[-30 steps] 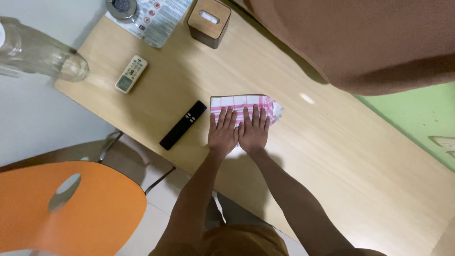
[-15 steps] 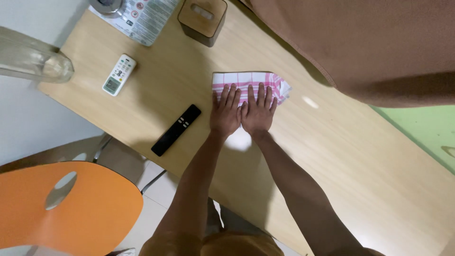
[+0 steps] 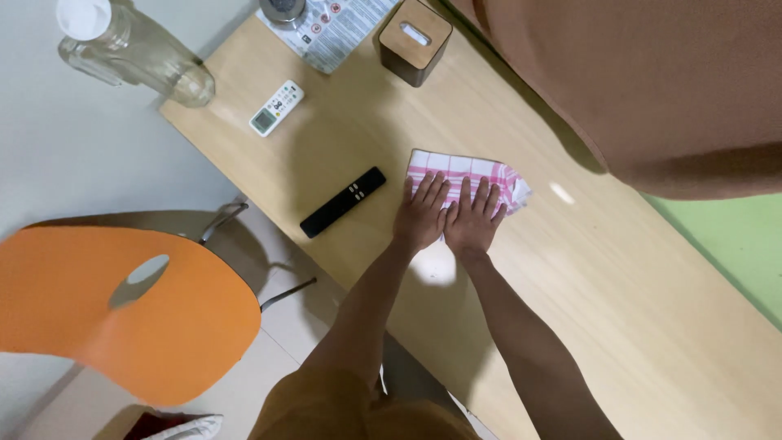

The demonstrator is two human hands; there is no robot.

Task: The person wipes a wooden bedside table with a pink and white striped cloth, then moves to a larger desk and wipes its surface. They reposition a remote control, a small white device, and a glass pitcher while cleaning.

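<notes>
Left hand [image 3: 422,214], right hand [image 3: 474,220] flat on cloth [image 3: 468,171].

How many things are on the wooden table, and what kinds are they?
Remote controls: 2, one white, one black
Folded pink-and-white cloth: 1
Wooden tissue box: 1
Clear bottle: 1
Printed sheet: 1
Round metal thing: 1
Total: 7
Left hand and right hand press flat on the cloth.

Two bare forearms, no sleeves reaching into view. Left hand [image 3: 421,214] and right hand [image 3: 474,220] bare: no gloves, rings, watch or bracelet visible. Fingernails short, unpainted as far as visible. Mustard-brown garment [image 3: 358,407] at bottom edge of view, plain cloth, no pattern.
</notes>
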